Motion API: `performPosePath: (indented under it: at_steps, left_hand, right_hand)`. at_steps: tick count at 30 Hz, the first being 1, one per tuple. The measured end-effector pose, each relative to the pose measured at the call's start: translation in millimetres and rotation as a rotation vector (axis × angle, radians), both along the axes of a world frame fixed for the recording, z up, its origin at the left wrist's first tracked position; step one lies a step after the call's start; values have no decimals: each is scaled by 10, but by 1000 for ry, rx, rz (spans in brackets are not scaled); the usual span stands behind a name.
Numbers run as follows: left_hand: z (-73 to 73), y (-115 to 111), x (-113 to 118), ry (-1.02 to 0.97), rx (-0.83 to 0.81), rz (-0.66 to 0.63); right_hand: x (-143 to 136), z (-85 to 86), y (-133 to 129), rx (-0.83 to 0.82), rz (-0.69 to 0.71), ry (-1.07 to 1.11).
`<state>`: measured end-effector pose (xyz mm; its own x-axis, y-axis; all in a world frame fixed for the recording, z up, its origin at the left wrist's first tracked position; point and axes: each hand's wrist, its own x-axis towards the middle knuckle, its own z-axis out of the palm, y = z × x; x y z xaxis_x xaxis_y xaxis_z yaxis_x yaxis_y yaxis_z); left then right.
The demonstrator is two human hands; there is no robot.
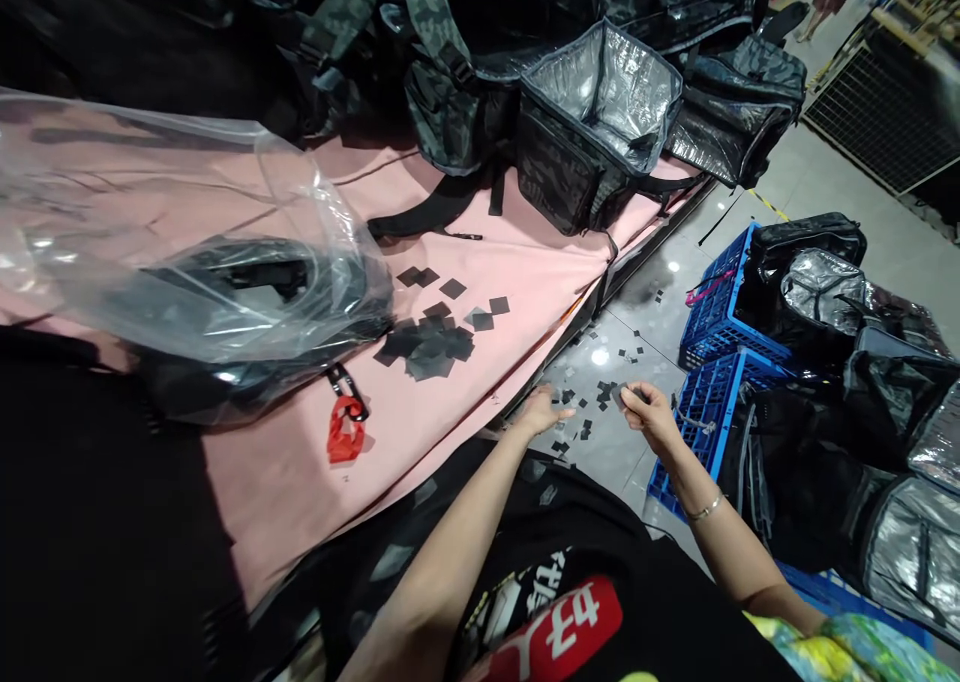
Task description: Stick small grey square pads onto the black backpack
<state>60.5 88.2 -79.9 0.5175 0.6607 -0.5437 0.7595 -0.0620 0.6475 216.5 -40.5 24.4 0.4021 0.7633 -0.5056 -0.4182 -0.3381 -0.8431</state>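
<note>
My right hand (649,417) pinches a small dark square piece (619,396) between thumb and fingers, above the floor beside the table. My left hand (541,412) is at the table's edge, thumb stretched out and apart from the fingers, with nothing seen in it. Part of its fingers is hard to make out. On the pink cloth (285,522) lies a loose pile of dark square pieces (431,347), several of them spread around it. More such squares (586,428) are scattered on the grey floor below my hands.
A clear plastic bag (330,222) covers a dark item on the left. Near it lies a red looped thing with black parts (346,430). An open silver-lined bag (555,162) stands at the back. Blue crates (709,402) with dark bags are at right.
</note>
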Motion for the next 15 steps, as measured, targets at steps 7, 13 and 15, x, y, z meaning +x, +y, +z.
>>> performPosePath:
  at_steps: [7,13,15]
  left_hand:
    - [-263,-112,-237,177,-29,-21]
    - [-322,-246,-316,355,-24,-76]
    - [-309,-237,-363,388,-15,-93]
  right_hand:
    - [29,-197,-88,-62,-30,39]
    - [-34,-361,-14,-22,57,28]
    - [-43,-418,-36,-29,57,31]
